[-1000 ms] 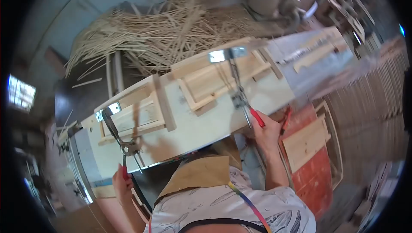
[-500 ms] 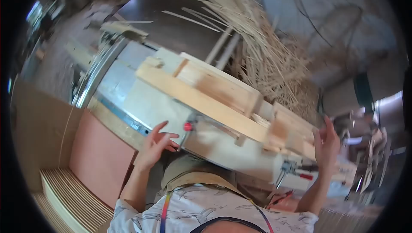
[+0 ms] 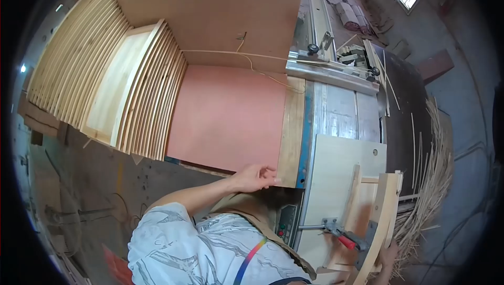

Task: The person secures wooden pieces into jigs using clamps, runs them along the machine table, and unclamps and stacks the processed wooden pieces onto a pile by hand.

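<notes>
My left hand (image 3: 254,178) hovers by the near edge of a pink board (image 3: 228,117), its fingers loosely apart and nothing seen in them. My right hand (image 3: 388,256) is beside the far side of a wooden jig (image 3: 383,209), low at the right; its fingers are mostly hidden, so whether it grips anything does not show. On the jig sits a toggle clamp with a red handle (image 3: 346,241). Beneath lies a pale plywood base (image 3: 331,180) on a metal saw table (image 3: 338,112). A framed wooden piece (image 3: 354,217) lies partly behind the clamp.
Stacked wooden panels (image 3: 147,91) stand in rows at the left. A tall brown board (image 3: 210,12) rises behind the pink one. A metal fence (image 3: 336,77) crosses the saw table. Thin wood offcuts (image 3: 436,180) heap at the right, beside a dark surface (image 3: 404,85).
My view has swung left, bringing the panel stacks and pink board into full view. My left hand now sits near the pink board's edge; my right hand is partly hidden by the jig.
</notes>
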Action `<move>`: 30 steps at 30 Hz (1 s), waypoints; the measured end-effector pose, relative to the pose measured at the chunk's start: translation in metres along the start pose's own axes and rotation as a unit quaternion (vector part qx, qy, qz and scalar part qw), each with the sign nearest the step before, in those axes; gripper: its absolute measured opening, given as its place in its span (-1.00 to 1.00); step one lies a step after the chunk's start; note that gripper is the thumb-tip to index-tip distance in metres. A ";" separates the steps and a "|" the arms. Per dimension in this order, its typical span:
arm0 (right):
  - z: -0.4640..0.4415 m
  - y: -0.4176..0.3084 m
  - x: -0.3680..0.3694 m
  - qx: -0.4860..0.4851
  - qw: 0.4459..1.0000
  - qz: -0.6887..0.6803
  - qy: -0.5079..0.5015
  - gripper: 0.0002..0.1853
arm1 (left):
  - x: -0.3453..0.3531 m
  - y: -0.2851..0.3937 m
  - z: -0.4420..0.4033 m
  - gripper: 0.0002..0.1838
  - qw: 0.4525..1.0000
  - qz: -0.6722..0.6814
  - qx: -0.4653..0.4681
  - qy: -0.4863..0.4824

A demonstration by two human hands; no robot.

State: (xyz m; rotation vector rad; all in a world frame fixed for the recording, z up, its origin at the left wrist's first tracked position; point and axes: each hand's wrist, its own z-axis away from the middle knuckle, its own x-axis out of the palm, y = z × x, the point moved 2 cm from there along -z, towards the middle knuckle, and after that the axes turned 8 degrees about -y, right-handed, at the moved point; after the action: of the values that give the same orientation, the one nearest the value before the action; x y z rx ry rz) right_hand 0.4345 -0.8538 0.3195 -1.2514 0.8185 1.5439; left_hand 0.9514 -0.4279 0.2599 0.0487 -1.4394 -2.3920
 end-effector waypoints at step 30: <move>0.359 -0.719 -0.015 -0.462 0.668 -0.544 -0.213 -0.72 | -0.084 -0.018 0.426 -0.67 0.780 0.174 0.427 0.423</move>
State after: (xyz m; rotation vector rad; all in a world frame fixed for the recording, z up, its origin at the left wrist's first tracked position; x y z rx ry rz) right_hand 0.9961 -0.2984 0.4702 -1.4753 -1.0850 1.0338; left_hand 0.9372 -0.0315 0.4381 0.8636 -1.6654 -0.9819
